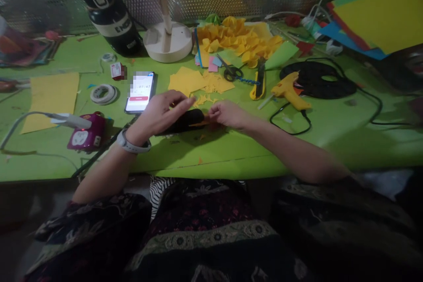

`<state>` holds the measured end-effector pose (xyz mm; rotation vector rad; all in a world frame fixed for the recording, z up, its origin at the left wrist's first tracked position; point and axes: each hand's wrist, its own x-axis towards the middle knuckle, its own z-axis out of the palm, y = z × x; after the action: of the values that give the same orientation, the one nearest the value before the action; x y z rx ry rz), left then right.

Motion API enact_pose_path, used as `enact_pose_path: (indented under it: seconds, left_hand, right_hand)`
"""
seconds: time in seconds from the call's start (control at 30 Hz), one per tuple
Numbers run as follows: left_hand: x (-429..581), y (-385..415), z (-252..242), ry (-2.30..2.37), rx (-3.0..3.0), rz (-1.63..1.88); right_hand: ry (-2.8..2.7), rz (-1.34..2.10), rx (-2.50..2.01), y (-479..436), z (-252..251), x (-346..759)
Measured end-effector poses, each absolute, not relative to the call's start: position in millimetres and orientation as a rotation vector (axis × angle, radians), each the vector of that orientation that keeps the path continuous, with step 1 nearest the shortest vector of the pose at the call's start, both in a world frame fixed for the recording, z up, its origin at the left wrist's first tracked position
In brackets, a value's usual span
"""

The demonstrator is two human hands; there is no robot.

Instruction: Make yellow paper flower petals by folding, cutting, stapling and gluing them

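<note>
Black block [180,126] lies under left hand [161,112]; right hand [228,114] pinches orange strip [202,123].

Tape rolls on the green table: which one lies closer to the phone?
The larger white roll, lying flat just left of the phone. The smaller roll sits farther back, near the black bottle.

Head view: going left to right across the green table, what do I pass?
Yellow paper sheet → tape roll → phone → right hand → utility knife → glue gun → stack of coloured paper.
</note>
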<state>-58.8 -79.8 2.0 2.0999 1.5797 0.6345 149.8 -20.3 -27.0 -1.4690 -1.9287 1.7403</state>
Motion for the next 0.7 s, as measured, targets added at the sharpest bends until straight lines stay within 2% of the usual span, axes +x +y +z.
enact_pose_path:
  seconds: [0.1,0.27,0.7]
  left_hand:
    - [-51.5,-75.1,-6.0,1.573,2.022,0.802]
    - [-43.5,-58.4,-12.2,1.563,2.12,0.794]
    - [-31.7,-37.1,-37.7,1.746,2.252,0.45]
  right_hand:
    - [-1.952,1.713,-1.443,-18.8,-29.9,150.2]
    - [-2.019,1.728,-1.404,-17.4,-28.0,150.8]
    - [-2.026,1.726,-1.372,-20.0,-27.8,148.8]
